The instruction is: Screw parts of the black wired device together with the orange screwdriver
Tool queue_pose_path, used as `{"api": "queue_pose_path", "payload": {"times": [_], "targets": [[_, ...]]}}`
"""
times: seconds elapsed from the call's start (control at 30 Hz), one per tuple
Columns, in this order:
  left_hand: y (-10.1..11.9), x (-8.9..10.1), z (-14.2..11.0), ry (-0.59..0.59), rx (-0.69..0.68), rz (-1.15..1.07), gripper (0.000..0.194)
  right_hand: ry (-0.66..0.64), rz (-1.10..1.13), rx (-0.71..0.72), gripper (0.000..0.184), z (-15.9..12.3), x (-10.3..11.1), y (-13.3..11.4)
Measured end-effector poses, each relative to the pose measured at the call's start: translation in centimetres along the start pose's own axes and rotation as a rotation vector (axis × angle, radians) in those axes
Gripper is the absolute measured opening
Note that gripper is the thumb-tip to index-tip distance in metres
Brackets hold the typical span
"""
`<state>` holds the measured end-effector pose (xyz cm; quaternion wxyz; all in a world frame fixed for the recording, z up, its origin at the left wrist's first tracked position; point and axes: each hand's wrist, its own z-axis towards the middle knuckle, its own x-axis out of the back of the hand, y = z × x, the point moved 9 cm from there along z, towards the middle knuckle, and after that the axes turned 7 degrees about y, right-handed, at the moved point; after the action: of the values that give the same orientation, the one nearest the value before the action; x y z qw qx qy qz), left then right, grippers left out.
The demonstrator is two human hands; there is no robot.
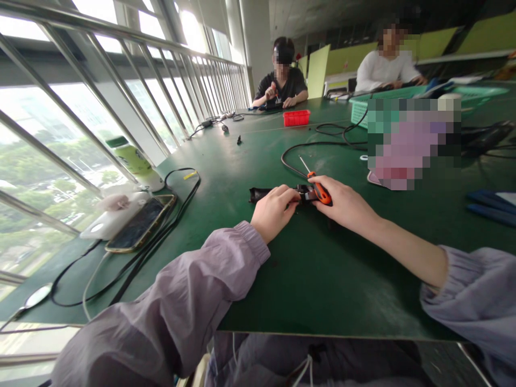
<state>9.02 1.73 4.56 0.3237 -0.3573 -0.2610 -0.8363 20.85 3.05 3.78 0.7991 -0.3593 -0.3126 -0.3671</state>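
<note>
A small black device [260,194] lies on the green table [306,269]. My left hand [274,211] is curled over its middle and holds it down. My right hand [342,203] is closed on an orange-handled screwdriver [320,190], whose metal shaft points up and away to the left. The two hands nearly touch at the right end of the black device, where part of it is hidden by my fingers.
A phone [139,223], a white charger [108,220] and black cables [177,215] lie at the left by a green-capped bottle [135,161]. A red tray [296,117] and a green basket [358,110] stand further back. Two people sit at the far end.
</note>
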Motion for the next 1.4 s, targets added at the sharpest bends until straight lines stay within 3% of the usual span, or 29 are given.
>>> {"api": "queue_pose_path", "payload": {"times": [0.2, 0.43, 0.83, 1.27, 1.4], "targets": [[-1.5, 0.9, 0.4, 0.123, 0.084, -0.052, 0.013, 0.043, 0.044, -0.027, 0.044, 0.2, 0.2, 0.2], [-1.4, 1.4, 0.8, 0.186, 0.067, -0.09, 0.011, 0.083, 0.105, 0.002, 0.044, 0.3, -0.1, -0.6], [-0.5, 0.1, 1.3, 0.108, -0.033, -0.049, 0.018, 0.085, 0.131, 0.024, 0.042, 0.4, -0.2, -1.0], [0.7, 0.0, 0.1, 0.0, -0.197, 0.314, 0.031, -0.01, 0.116, 0.047, 0.047, 0.2, -0.8, -0.8], [1.6, 0.4, 0.0, -0.05, -0.237, 0.418, 0.025, -0.005, 0.125, 0.06, 0.047, 0.2, -0.7, -0.8]]}}
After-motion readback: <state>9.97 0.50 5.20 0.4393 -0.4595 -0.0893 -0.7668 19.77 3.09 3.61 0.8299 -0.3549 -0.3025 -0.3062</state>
